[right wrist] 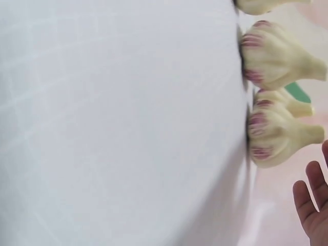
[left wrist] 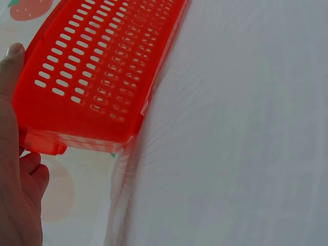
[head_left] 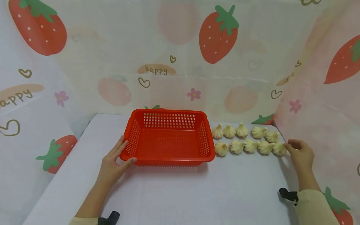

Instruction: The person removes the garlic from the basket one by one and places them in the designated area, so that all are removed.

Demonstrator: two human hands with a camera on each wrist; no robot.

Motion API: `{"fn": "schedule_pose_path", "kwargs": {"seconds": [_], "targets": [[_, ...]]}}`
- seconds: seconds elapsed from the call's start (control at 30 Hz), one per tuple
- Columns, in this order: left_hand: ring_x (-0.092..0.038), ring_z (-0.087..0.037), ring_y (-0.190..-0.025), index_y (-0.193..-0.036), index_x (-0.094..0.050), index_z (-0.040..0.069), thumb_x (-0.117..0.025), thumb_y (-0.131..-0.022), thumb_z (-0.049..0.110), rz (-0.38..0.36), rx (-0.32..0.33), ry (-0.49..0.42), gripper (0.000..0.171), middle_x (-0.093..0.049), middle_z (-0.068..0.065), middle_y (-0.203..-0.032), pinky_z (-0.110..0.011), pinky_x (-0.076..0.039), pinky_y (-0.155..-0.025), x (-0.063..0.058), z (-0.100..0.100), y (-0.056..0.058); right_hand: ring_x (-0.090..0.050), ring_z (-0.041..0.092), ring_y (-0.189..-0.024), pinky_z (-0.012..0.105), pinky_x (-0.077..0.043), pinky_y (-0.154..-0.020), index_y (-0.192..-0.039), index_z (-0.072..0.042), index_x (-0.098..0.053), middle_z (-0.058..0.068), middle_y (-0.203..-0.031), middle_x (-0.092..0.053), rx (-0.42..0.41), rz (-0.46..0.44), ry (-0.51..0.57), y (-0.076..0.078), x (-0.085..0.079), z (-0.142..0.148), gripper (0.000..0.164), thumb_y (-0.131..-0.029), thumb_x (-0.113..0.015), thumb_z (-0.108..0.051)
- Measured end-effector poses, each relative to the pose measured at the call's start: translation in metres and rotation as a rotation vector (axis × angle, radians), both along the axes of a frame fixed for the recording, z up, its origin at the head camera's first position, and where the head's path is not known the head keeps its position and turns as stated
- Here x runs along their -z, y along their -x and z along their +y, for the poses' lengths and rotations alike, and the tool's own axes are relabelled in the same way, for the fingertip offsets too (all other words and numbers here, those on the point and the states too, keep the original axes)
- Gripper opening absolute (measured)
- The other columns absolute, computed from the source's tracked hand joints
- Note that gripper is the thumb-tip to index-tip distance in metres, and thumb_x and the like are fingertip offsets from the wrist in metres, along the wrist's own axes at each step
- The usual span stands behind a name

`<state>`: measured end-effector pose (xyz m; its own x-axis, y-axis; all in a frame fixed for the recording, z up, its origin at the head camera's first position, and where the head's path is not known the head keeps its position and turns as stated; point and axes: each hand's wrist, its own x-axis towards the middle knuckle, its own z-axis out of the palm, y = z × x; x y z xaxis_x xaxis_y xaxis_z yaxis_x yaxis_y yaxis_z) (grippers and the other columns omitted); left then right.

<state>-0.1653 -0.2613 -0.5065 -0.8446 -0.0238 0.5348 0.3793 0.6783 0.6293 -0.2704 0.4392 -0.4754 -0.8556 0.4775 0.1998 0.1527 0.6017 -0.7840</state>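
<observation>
A red plastic basket [head_left: 168, 163] with slotted walls stands on the table, its inside bare. My left hand [head_left: 113, 164] holds its front left corner, thumb on the front rim and fingers along the left end. In the left wrist view that hand [left wrist: 18, 169] shows at the slotted wall [left wrist: 97, 56], fingers bent past the rim. Two rows of garlic bulbs [head_left: 249, 146] lie right of the basket. My right hand [head_left: 302, 154] is at the rightmost front garlic bulb [head_left: 279, 149], fingertips right by its stem. In the right wrist view, extended fingers [right wrist: 305, 205] show beside the nearest bulb [right wrist: 277, 136].
A white cloth covers the table [head_left: 180, 193]. Hangings with strawberry prints [head_left: 219, 34] enclose the back and both sides. The back row's garlic bulbs [head_left: 229, 131] stand close behind the front row, and the leftmost ones sit right beside the basket.
</observation>
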Motion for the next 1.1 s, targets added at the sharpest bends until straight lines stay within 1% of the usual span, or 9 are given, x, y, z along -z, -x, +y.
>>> {"fn": "schedule_pose_path", "kwargs": {"seconds": [0.13, 0.2, 0.33, 0.47, 0.57, 0.73, 0.9, 0.97, 1.1], "targets": [[-0.042, -0.028, -0.148, -0.152, -0.050, 0.012, -0.091, -0.079, 0.028, 0.002, -0.001, 0.004, 0.086, -0.039, -0.001, -0.164, -0.001, -0.027, -0.105, -0.001, 0.000, 0.000, -0.049, -0.016, -0.079, 0.006, -0.041, -0.066, -0.121, -0.002, -0.070, -0.039, -0.077, -0.050, 0.019, 0.070, 0.004, -0.003, -0.006, -0.004, 0.036, -0.094, -0.075, -0.025], [-0.043, -0.029, -0.147, -0.152, -0.050, 0.012, -0.091, -0.078, 0.028, 0.006, -0.001, 0.006, 0.086, -0.040, -0.001, -0.163, -0.002, -0.028, -0.105, -0.001, 0.000, 0.001, -0.049, -0.016, -0.079, 0.005, -0.041, -0.064, -0.120, -0.003, -0.071, -0.039, -0.077, -0.051, 0.030, 0.092, 0.011, -0.005, -0.008, -0.007, 0.034, -0.094, -0.075, -0.026], [-0.043, -0.028, -0.147, -0.152, -0.050, 0.012, -0.090, -0.079, 0.028, 0.007, 0.000, 0.007, 0.085, -0.040, -0.001, -0.163, -0.002, -0.028, -0.105, 0.000, 0.000, 0.002, -0.051, -0.015, -0.077, 0.005, -0.041, -0.065, -0.116, -0.004, -0.073, -0.039, -0.076, -0.052, 0.058, 0.145, 0.033, -0.010, -0.010, -0.016, 0.031, -0.094, -0.075, -0.026], [-0.043, -0.029, -0.148, -0.152, -0.051, 0.012, -0.090, -0.079, 0.029, 0.004, -0.002, 0.004, 0.085, -0.040, -0.002, -0.163, -0.001, -0.027, -0.106, 0.000, -0.002, 0.001, -0.055, -0.012, -0.074, 0.005, -0.042, -0.063, -0.111, -0.007, -0.075, -0.037, -0.079, -0.057, 0.059, 0.202, 0.061, -0.016, -0.015, -0.027, 0.026, -0.093, -0.077, -0.026], [-0.043, -0.029, -0.147, -0.152, -0.051, 0.012, -0.091, -0.078, 0.028, 0.007, -0.009, 0.003, 0.085, -0.041, -0.001, -0.163, -0.001, -0.026, -0.107, 0.000, -0.003, 0.000, -0.056, -0.008, -0.070, 0.006, -0.043, -0.059, -0.109, -0.012, -0.076, -0.034, -0.081, -0.060, 0.043, 0.215, 0.104, -0.021, -0.021, -0.036, 0.022, -0.093, -0.077, -0.027], [-0.044, -0.030, -0.146, -0.151, -0.052, 0.012, -0.091, -0.078, 0.028, 0.004, -0.010, 0.019, 0.084, -0.042, -0.002, -0.162, 0.000, -0.027, -0.105, 0.000, -0.004, 0.000, -0.059, -0.008, -0.070, 0.006, -0.045, -0.058, -0.110, -0.011, -0.076, -0.030, -0.084, -0.063, 0.018, 0.221, 0.169, -0.031, -0.028, -0.052, 0.020, -0.093, -0.077, -0.023], [-0.044, -0.030, -0.146, -0.152, -0.051, 0.012, -0.090, -0.079, 0.030, -0.010, -0.008, 0.027, 0.084, -0.041, -0.002, -0.162, -0.001, -0.028, -0.104, 0.000, -0.004, 0.000, -0.062, -0.003, -0.077, 0.007, -0.048, -0.061, -0.113, -0.008, -0.075, -0.025, -0.091, -0.065, -0.044, 0.222, 0.190, -0.036, -0.030, -0.066, 0.023, -0.095, -0.075, -0.023], [-0.043, -0.029, -0.147, -0.153, -0.050, 0.014, -0.089, -0.080, 0.032, -0.027, -0.010, 0.030, 0.085, -0.041, 0.000, -0.163, -0.001, -0.028, -0.103, -0.001, -0.004, 0.000, -0.062, -0.002, -0.079, 0.009, -0.048, -0.061, -0.113, -0.010, -0.075, -0.024, -0.094, -0.066, -0.065, 0.209, 0.190, -0.038, -0.030, -0.070, 0.023, -0.096, -0.075, -0.024], [-0.043, -0.030, -0.147, -0.154, -0.048, 0.015, -0.089, -0.080, 0.034, -0.060, -0.003, 0.043, 0.087, -0.041, 0.000, -0.163, -0.001, -0.028, -0.102, -0.007, -0.005, -0.001, -0.063, -0.001, -0.081, 0.010, -0.048, -0.062, -0.115, -0.009, -0.074, -0.023, -0.096, -0.066, -0.107, 0.198, 0.187, -0.044, -0.027, -0.080, 0.025, -0.096, -0.074, -0.025]]}}
